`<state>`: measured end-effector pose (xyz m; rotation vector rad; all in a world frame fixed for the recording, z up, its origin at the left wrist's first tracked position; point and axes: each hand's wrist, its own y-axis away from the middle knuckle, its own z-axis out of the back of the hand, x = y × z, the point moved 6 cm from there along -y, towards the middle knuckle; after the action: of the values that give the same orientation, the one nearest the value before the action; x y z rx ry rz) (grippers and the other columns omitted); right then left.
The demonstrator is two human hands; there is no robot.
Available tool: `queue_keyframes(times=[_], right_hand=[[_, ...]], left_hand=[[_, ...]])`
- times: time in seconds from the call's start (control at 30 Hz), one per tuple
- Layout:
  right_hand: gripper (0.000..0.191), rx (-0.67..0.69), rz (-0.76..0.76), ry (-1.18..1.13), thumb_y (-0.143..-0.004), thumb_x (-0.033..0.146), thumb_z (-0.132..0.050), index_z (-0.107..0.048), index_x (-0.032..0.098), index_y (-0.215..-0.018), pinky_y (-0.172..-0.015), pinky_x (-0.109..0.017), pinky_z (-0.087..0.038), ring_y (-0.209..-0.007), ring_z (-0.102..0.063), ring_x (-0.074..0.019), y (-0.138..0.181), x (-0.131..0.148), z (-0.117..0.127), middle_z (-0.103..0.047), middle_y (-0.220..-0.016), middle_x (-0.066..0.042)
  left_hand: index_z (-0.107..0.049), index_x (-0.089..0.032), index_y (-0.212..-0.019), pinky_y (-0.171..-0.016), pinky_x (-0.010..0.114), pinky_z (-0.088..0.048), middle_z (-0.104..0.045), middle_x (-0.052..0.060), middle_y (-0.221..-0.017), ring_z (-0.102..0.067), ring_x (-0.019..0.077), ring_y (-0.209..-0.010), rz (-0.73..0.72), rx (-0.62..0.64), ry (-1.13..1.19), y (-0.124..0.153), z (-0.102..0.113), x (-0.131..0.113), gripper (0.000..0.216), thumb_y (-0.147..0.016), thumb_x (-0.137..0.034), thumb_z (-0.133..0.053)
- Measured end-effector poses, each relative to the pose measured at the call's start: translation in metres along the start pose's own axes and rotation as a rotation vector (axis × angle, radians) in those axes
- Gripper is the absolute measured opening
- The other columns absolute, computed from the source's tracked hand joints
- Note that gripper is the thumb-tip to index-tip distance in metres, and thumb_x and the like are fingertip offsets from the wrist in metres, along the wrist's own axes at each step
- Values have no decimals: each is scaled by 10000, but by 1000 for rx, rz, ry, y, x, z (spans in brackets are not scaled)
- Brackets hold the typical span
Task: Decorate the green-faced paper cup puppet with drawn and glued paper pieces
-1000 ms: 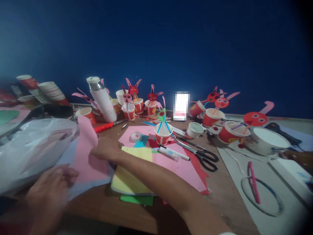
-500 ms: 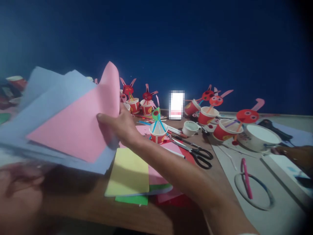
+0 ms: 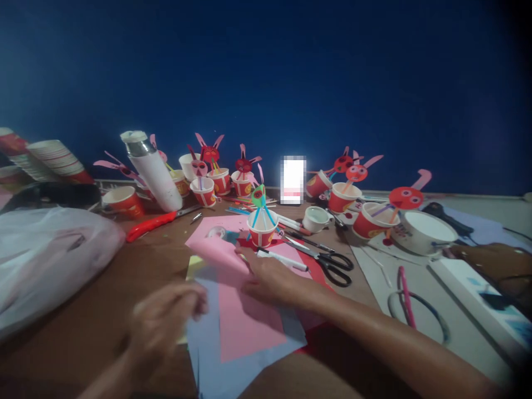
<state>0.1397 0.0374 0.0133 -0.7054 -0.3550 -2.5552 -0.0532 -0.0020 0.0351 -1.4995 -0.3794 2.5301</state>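
My right hand (image 3: 274,277) is closed on a pink sheet of paper (image 3: 249,327), thumb and fingers at its raised, curling upper part. Pale blue sheets (image 3: 245,368) lie under the pink one on the table, over other coloured paper. To the left of these sheets, my left hand (image 3: 168,313) hovers with its fingers curled in, slightly blurred; nothing shows in it. A paper cup with a green paper face (image 3: 262,226) on blue straws stands just beyond my right hand. Black-handled scissors (image 3: 332,263) and a white marker (image 3: 286,260) lie beside that hand.
Several red paper cups (image 3: 203,194) with rabbit-like paper faces line the back. A white bottle (image 3: 153,172), red cutter (image 3: 149,224) and plastic bag (image 3: 54,260) are at left. A white mug (image 3: 316,220), large white bowl (image 3: 424,235) and hoop (image 3: 419,324) are at right.
My right hand has brought the pink and blue sheets from the raised left down onto the paper pile at the middle. My left hand has moved right and up, closer to them.
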Motion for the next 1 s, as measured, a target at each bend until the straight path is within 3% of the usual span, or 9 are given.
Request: queue_keyframes(times=[0.1, 0.17, 0.3, 0.4, 0.5, 0.7, 0.87, 0.93, 1.0], right_hand=[[786, -25, 215, 89, -728, 291, -620, -203, 173, -1383, -778, -328, -436, -1044, -545, -264, -7, 14, 3, -540, -1204, -144], [813, -48, 329, 126, -719, 324, -655, -213, 144, -1378, -868, -344, -406, -1140, -471, -267, -9, 18, 5, -472, -1279, -162], [781, -117, 449, 160, -743, 361, -649, -241, 135, -1369, -980, -387, -318, -1209, -395, -262, -7, 16, 10, -442, -1306, -165], [775, -154, 481, 107, -780, 459, -580, -208, 142, -1381, -1010, -381, -287, -1243, -358, -243, -2, 15, 15, -398, -1348, -158], [719, -188, 491, 62, -831, 494, -483, -189, 148, -1387, -1012, -345, -295, -1253, -346, -202, 3, 19, 19, -390, -1362, -139], [456, -207, 511, 307, -827, 399, -528, -457, 211, -1237, -1013, -443, -252, -1267, -304, -259, 8, 24, 4, -421, -1337, -127], [264, -146, 655, 319, -902, 222, -382, -582, 209, -1073, -1005, -415, -255, -1191, -402, -227, 9, 24, -11, -618, -1061, -88], [272, -170, 584, 195, -851, 136, -412, -604, 215, -1026, -954, -358, -319, -1083, -492, -200, 6, 21, 0, -646, -978, -59], [351, -187, 416, 15, -782, 62, -413, -600, 226, -1029, -837, -279, -396, -889, -571, -154, 3, 14, 18, -657, -925, -24]], left_hand=[[-618, -176, -716, -588, 250, -457, -630, 17, -624, -560, 121, -575, -310, 546, 98, 13, -66, -40, 204, -824, -167, -446], [-591, -169, -706, -602, 247, -440, -623, 17, -595, -553, 123, -599, -469, 700, 107, 22, -83, -47, 189, -806, -121, -438], [-561, -157, -747, -632, 301, -422, -604, 40, -600, -530, 146, -604, -719, 709, -12, 30, -91, -44, 182, -786, -85, -399], [-537, -163, -728, -558, 315, -375, -539, 29, -542, -466, 150, -528, -956, 664, -114, 43, -91, -43, 164, -794, -107, -398], [-536, -183, -728, -495, 297, -329, -461, -9, -484, -402, 132, -464, -1085, 638, -106, 55, -90, -43, 168, -830, -136, -411], [-504, -172, -671, -485, 304, -314, -449, 11, -507, -380, 142, -503, -1025, 701, -203, 52, -88, -47, 278, -846, -100, -301], [-494, -174, -657, -495, 300, -328, -450, 7, -519, -383, 136, -507, -1007, 749, -177, 47, -88, -51, 293, -862, -124, -290], [-508, -180, -672, -493, 306, -335, -465, 10, -523, -392, 136, -500, -988, 761, -130, 48, -89, -48, 302, -879, -157, -290], [-534, -194, -703, -474, 303, -345, -470, 2, -509, -401, 134, -475, -952, 774, -56, 51, -90, -43, 257, -881, -195, -348]])
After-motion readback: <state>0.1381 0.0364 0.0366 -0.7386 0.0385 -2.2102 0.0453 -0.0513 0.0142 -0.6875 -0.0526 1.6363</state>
